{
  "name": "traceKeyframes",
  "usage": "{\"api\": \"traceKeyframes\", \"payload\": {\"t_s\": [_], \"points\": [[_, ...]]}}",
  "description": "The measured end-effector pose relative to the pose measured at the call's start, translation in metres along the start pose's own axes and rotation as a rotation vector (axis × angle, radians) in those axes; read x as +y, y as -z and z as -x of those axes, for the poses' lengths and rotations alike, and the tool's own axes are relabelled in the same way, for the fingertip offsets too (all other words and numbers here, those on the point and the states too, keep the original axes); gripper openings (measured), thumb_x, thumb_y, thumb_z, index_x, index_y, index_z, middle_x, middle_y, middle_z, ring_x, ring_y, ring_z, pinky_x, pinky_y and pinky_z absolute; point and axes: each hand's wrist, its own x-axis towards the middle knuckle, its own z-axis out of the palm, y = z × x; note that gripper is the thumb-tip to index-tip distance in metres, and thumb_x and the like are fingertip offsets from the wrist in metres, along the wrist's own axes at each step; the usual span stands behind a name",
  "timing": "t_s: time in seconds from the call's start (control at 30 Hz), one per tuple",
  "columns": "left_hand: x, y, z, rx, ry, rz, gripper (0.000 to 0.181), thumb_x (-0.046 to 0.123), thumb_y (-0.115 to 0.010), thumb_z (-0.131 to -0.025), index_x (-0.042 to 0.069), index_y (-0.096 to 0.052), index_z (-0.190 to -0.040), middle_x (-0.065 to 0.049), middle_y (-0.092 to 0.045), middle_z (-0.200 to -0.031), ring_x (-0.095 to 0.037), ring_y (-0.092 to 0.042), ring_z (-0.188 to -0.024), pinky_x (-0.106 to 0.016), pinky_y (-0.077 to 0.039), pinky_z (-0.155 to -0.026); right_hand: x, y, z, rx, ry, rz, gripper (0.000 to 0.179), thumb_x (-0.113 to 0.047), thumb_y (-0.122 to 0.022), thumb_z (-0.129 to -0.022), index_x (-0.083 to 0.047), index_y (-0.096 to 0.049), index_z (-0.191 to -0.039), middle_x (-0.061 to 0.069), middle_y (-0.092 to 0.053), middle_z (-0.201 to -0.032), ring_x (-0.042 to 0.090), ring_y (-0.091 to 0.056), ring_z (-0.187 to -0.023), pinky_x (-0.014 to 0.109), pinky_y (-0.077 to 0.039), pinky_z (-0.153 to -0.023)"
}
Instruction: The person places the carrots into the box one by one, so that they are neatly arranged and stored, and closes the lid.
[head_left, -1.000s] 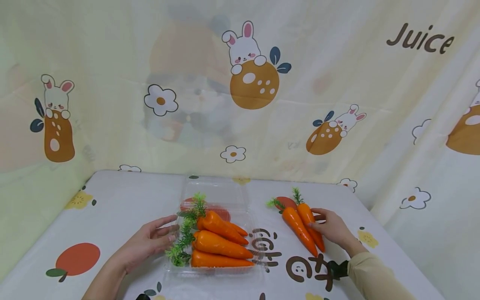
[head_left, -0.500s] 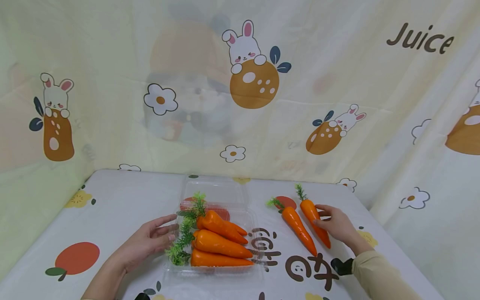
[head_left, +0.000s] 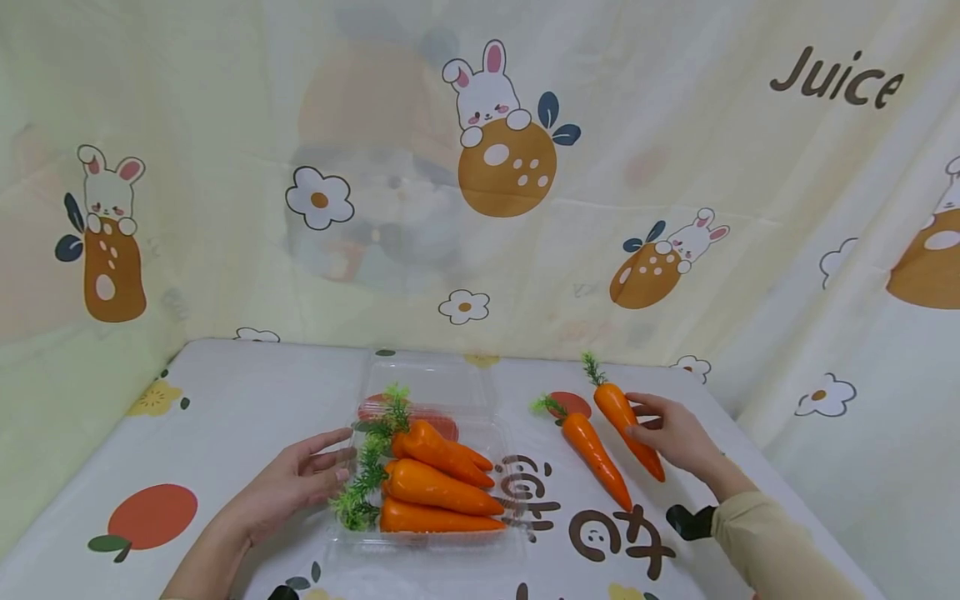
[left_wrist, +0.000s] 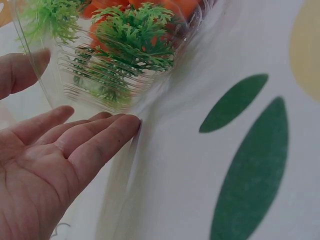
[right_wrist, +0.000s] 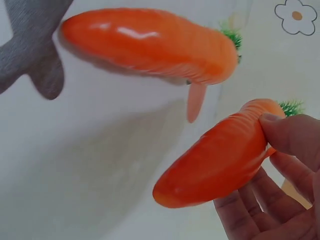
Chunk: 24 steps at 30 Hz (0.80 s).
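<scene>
My right hand (head_left: pixel 675 435) pinches an orange toy carrot (head_left: pixel 613 407) with green plastic leaves. In the right wrist view the thumb presses near the carrot's leafy end (right_wrist: pixel 222 155), and a shadow lies on the cloth below it. A second loose carrot (head_left: pixel 596 460) lies on the table to its left. Several more carrots (head_left: pixel 446 487) lie in a clear plastic container (head_left: pixel 427 541), their leaves to the left. My left hand (head_left: pixel 296 477) is at the container's left side, fingers extended. In the left wrist view the fingertips (left_wrist: pixel 131 122) touch the lower edge of the container's ribbed wall.
The container's clear lid (head_left: pixel 435 383) lies folded back behind it. A white printed tablecloth (head_left: pixel 247 392) covers the table. A cream curtain (head_left: pixel 375 275) with rabbits and flowers hangs behind and at both sides.
My right hand has moved the carrot away from the second loose one, first rightward, then farther back. The left hand and the container have stayed put.
</scene>
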Motion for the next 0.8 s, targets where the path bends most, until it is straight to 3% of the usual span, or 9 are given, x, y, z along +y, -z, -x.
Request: {"api": "traceKeyframes", "payload": {"t_s": [0.3, 0.8], "points": [[0.0, 0.0, 0.0, 0.007, 0.004, -0.008, 0.073, 0.02, -0.061, -0.103, -0.003, -0.022, -0.16, -0.034, -0.033, -0.159, -0.046, -0.048, -0.141, -0.045, -0.056, -0.103, -0.024, 0.004, -0.004, -0.014, 0.1, -0.014, 0.058, -0.012, -0.069, -0.096, -0.001, -0.049, -0.149, 0.028, -0.062, -0.135, 0.041, -0.065, -0.113, 0.041, -0.063, -0.085], [0.002, -0.001, 0.0, 0.019, 0.009, -0.013, 0.072, 0.019, -0.062, -0.103, -0.003, -0.023, -0.16, -0.033, -0.034, -0.159, -0.045, -0.05, -0.14, -0.044, -0.056, -0.103, -0.085, -0.002, -0.015, -0.094, 0.264, -0.024, 0.054, -0.008, -0.07, -0.095, -0.005, -0.054, -0.146, 0.021, -0.065, -0.135, 0.037, -0.068, -0.113, 0.045, -0.062, -0.091]]}}
